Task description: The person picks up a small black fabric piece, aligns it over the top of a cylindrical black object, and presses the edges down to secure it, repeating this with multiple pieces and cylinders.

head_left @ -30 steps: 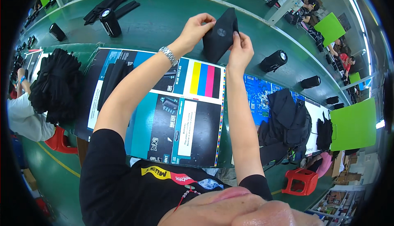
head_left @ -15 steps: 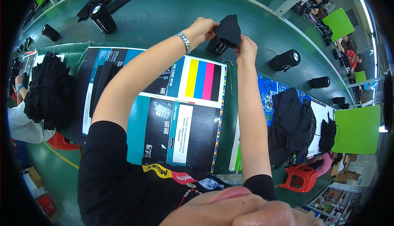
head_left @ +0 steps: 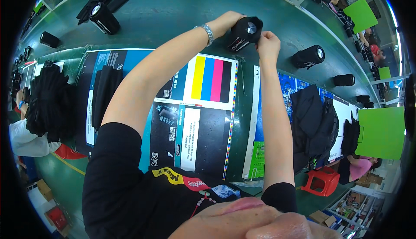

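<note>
Speaker (head_left: 244, 33), black cylinder, held above green table (head_left: 182, 9), upper centre of frame. Left hand (head_left: 225, 22) wrapped around its far side; right hand (head_left: 268, 46) pinching its near edge. Colour-striped printed sheet (head_left: 212, 78) just below; more speakers (head_left: 308, 57) at right.

A second ago both hands hold a flat, limp black fabric pouch up above the green table, pinched at its upper corners, its face turned toward the camera. Half a second ago the pouch is bunched around something bulky between the hands. Now the black cylindrical speaker with a round silver end cap (head_left: 245, 33) shows, lying tilted between the hands with that cap facing up; the fabric no longer hangs loose. The left hand (head_left: 225, 22) wraps the cylinder's far side instead of pinching a corner, and the right hand (head_left: 268, 46) presses at its near end. The view has tilted slightly, so the hands sit lower and closer to the printed cardboard sheet (head_left: 208, 109).
</note>
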A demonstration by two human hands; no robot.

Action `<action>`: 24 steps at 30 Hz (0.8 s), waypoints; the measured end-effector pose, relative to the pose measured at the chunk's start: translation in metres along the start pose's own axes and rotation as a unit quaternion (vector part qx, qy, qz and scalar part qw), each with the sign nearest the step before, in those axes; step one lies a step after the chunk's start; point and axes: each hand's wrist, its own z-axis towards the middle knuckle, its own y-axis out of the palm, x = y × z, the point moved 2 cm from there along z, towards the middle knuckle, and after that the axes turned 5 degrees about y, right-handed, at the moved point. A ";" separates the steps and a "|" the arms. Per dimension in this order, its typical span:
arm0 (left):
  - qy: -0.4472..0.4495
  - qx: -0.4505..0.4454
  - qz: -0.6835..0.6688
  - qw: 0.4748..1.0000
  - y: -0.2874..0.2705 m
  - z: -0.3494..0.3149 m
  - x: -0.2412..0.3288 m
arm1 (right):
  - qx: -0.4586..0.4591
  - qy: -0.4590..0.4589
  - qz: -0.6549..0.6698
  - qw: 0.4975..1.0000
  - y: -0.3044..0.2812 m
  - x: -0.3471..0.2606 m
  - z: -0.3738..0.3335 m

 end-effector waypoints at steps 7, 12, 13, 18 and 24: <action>0.317 0.029 0.543 0.777 -0.019 0.047 -0.061 | 0.027 -0.034 -0.079 0.996 0.007 0.021 -0.013; 0.354 0.087 0.559 0.745 -0.004 0.047 -0.081 | 0.048 -0.007 -0.163 0.986 0.005 0.048 -0.006; 0.358 0.092 0.554 0.746 -0.001 0.046 -0.081 | 0.048 -0.001 -0.164 0.985 0.004 0.049 -0.007; 0.336 0.117 0.475 0.805 -0.009 0.036 -0.064 | 0.062 -0.007 -0.142 0.988 0.005 0.046 -0.009; 0.420 0.074 0.179 0.886 0.031 -0.044 0.031 | 0.107 -0.090 -0.222 0.965 -0.013 0.040 -0.015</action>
